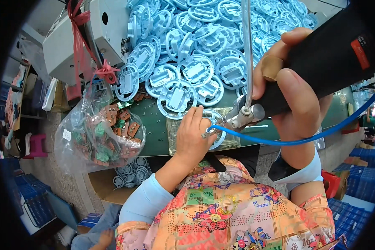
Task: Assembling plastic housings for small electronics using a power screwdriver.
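My right hand [298,98] is wrapped round a thick black electric screwdriver [325,54], held tilted with its metal nose [241,118] toward the table. A blue air hose [296,142] runs from the nose off to the right. Below the nose lies a light blue round plastic housing [216,145] on a tape-covered pad [233,142]. My left hand [192,137] grips this housing at its left side, fingers bunched near the nose. The tool's tip and part of the housing are hidden behind my fingers and the nose.
Many light blue housings [204,37] heap up beyond my hands. A clear bag [68,152] of brown and green circuit boards [131,130] sits at left, beside loose screws [154,112] on the green tabletop [156,143]. A grey machine box [85,39] and vertical metal rod [246,50] stand nearby.
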### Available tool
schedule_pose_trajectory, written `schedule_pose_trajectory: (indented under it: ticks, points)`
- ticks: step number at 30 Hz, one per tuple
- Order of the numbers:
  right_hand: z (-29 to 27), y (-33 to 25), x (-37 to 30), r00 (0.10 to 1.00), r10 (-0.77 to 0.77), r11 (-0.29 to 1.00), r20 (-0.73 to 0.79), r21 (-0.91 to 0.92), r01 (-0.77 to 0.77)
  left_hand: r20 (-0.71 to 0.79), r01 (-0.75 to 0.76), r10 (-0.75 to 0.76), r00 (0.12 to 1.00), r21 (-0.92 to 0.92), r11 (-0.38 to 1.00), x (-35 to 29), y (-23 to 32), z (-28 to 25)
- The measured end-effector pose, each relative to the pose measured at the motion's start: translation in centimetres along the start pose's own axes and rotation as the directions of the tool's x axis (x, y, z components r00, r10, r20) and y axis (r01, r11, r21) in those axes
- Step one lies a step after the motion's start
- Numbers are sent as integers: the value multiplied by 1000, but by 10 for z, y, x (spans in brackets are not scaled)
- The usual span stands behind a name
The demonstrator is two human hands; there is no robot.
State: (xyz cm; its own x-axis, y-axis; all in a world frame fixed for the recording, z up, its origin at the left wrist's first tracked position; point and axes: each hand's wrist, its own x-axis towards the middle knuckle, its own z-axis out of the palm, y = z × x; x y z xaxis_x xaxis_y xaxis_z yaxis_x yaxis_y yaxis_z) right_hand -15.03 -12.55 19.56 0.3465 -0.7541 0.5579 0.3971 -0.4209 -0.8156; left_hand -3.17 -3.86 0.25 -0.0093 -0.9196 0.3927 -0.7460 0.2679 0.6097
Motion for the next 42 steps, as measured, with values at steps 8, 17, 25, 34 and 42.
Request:
schedule_pose_trajectory:
  ticks: [8, 17, 25, 34, 42]
  points:
    - [-11, 12, -13, 996, 57, 993, -66, -103, -64, 14, 26, -26, 1000, -5, 1000, -1, 1, 1]
    - [-16, -17, 17, 997, -78, 996, 19, 47, 77, 298, -113, 78, 951, 100, 989, -33, -9, -32]
    - [-9, 20, 19, 994, -66, 991, 90, -108, 76, 288, -116, 73, 955, 132, 984, -38, -17, -27]
    - [-6, 29, 18, 999, -23, 995, 35, -93, 26, 270, -114, 77, 960, 123, 986, -39, -19, -27]
    - [-2, 32, 18, 998, -17, 977, 65, -209, 30, 287, -101, 58, 956, 137, 985, -33, -11, -31]
